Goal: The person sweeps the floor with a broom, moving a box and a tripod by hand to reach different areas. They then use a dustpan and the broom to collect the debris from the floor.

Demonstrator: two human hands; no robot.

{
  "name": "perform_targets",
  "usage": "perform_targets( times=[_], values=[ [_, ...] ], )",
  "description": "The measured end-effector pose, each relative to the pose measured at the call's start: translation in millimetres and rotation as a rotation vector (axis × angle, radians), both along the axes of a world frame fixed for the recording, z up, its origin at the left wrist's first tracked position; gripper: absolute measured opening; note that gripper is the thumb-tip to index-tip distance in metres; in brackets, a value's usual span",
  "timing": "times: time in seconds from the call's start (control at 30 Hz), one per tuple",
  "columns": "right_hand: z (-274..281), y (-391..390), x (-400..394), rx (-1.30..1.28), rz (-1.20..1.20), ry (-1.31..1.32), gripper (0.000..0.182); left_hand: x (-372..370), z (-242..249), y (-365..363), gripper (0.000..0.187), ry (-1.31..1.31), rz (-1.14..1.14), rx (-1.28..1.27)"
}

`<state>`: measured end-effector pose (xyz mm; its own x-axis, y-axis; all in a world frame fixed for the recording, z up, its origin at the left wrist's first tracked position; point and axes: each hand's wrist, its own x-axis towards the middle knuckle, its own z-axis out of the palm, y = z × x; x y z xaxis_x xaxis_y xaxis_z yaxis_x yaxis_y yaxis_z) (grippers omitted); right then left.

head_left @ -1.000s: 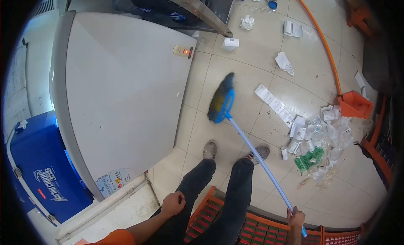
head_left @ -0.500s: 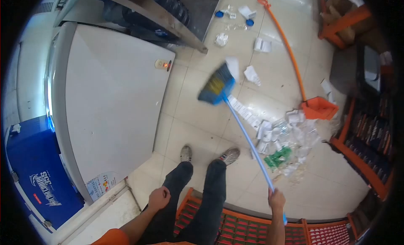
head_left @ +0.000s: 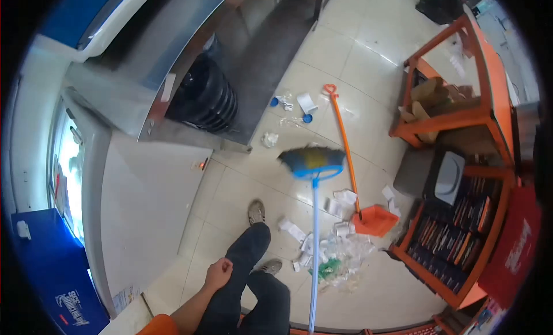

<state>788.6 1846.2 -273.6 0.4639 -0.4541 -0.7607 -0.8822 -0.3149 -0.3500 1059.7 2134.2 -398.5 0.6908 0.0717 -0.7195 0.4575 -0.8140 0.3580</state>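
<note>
A broom with a blue head [head_left: 311, 160] and light blue handle [head_left: 314, 260] is held off the tiled floor, its head blurred, in front of my feet. The handle runs down out of the bottom edge, and my right hand is out of view there. My left hand [head_left: 218, 273] is a closed fist beside my left thigh and holds nothing. A pile of paper slips and clear plastic litter [head_left: 337, 251] lies just right of the handle, next to an orange dustpan [head_left: 375, 220] with a long orange handle.
A white chest freezer [head_left: 147, 208] and a blue cooler box [head_left: 55, 283] stand on the left. A black bin [head_left: 204, 96] sits under a steel counter. Crumpled paper [head_left: 268, 139] and blue caps [head_left: 274, 101] lie ahead. Orange shelves [head_left: 461, 113] line the right.
The view has swung up and to the right. The broom head has moved right and away from the freezer. My right hand has dropped out of the bottom of the frame.
</note>
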Motion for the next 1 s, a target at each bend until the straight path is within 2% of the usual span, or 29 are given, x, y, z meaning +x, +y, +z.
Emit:
perform_targets(
  times=[0.03, 0.07, 0.1, 0.13, 0.17, 0.2, 0.23, 0.27, 0.3, 0.33, 0.37, 0.4, 0.43, 0.5, 0.57, 0.6, 0.67, 0.77, 0.8, 0.87, 0.93, 1.0],
  values=[
    [-69.8, -8.2, -9.6, -0.446, 0.364, -0.429, 0.028, 25.0, 2.0, -10.1, 0.012, -0.056, 0.106, -0.106],
    [-91.5, -23.8, 42.9, -0.275, 0.163, -0.244, 0.033, 32.7, 5.7, -19.8, 0.014, -0.097, 0.202, -0.21],
    [-112.5, -42.3, 117.4, -0.223, 0.156, -0.262, 0.036, 42.3, 7.3, -28.9, 0.011, -0.045, 0.14, -0.168],
    [-182.8, -81.1, 231.0, -0.139, 0.076, -0.038, 0.037, 67.0, 0.1, -34.6, 0.007, -0.094, -0.309, -0.086],
    [-248.6, -105.8, 280.0, -0.349, 0.208, -0.267, 0.038, 77.3, -3.1, -41.0, 0.006, -0.078, -0.29, -0.065],
    [-308.3, -134.2, 330.5, -0.227, 0.214, -0.334, 0.041, 89.6, -11.9, -46.4, 0.006, -0.058, -0.269, -0.042],
    [-384.9, -153.0, 384.6, -0.371, 0.173, -0.702, 0.042, 97.7, -23.3, -50.9, 0.006, -0.019, -0.254, -0.027],
    [-404.7, -163.0, 453.5, -0.509, 0.423, -0.438, 0.047, 106.6, -37.9, -54.7, 0.007, -0.017, -0.184, 0.007],
    [-482.5, -184.3, 492.6, -0.328, 0.296, -0.334, 0.043, 110.7, -47.6, -58.1, 0.007, -0.004, -0.112, 0.05],
    [-502.9, -178.8, 546.2, -0.367, 0.395, -0.407, 0.045, 116.1, -53.6, -60.4, 0.007, 0.044, -0.101, 0.078],
    [-540.8, -172.9, 582.5, -0.364, 0.426, -0.502, 0.063, 122.3, -64.7, -65.6, 0.008, -0.02, -0.078, 0.113],
    [-558.8, -161.5, 615.7, -0.23, 0.453, -0.395, 0.063, 129.5, -71.9, -67.9, 0.008, -0.082, -0.066, 0.155],
    [-585.2, -147.3, 640.1, -0.175, 0.45, -0.399, 0.061, 139.0, -79.7, -68.2, 0.008, -0.057, -0.059, 0.185],
    [-633.8, -118.9, 666.5, -0.157, 0.554, -0.571, 0.063, 137.8, -88.3, -75.4, 0.009, -0.107, 0.008, 0.307],
    [-629.9, -95.9, 688.6, 0.059, 0.724, -0.379, 0.059, 135.4, -91.7, -81.8, 0.009, -0.05, -0.015, 0.357],
    [-632.6, -91.3, 685.8, 0.084, 0.731, -0.365, 0.059, 139.8, -89.5, -83.2, 0.009, -0.06, -0.059, 0.386],
    [-614.0, -85.5, 687.7, -0.034, 1.055, -0.35, 0.053, 147.0, -81.1, -91.5, 0.01, -0.05, -0.073, 0.412],
    [-570.3, -117.3, 651.4, -0.132, 1.152, -0.455, 0.046, 144.3, -78.3, -89.4, 0.01, -0.026, 0.034, 0.325],
    [-559.9, -145.5, 632.6, -0.168, 1.268, -0.256, 0.042, 146.7, -76.9, -90.9, 0.01, -0.011, 0.048, 0.308],
    [-520.0, -206.3, 584.2, -0.151, 1.243, -0.177, 0.036, 144.9, -68.6, -90.2, 0.01, 0.001, 0.067, 0.288],
    [-455.8, -268.9, 532.3, -0.158, 1.193, -0.101, 0.026, 140.5, -64.7, -90.2, 0.01, 0.092, 0.125, 0.231],
    [-408.4, -334.8, 472.1, -0.204, 1.122, -0.105, 0.029, 136.6, -62.6, -96.1, 0.009, 0.108, 0.151, 0.22]
  ],
)
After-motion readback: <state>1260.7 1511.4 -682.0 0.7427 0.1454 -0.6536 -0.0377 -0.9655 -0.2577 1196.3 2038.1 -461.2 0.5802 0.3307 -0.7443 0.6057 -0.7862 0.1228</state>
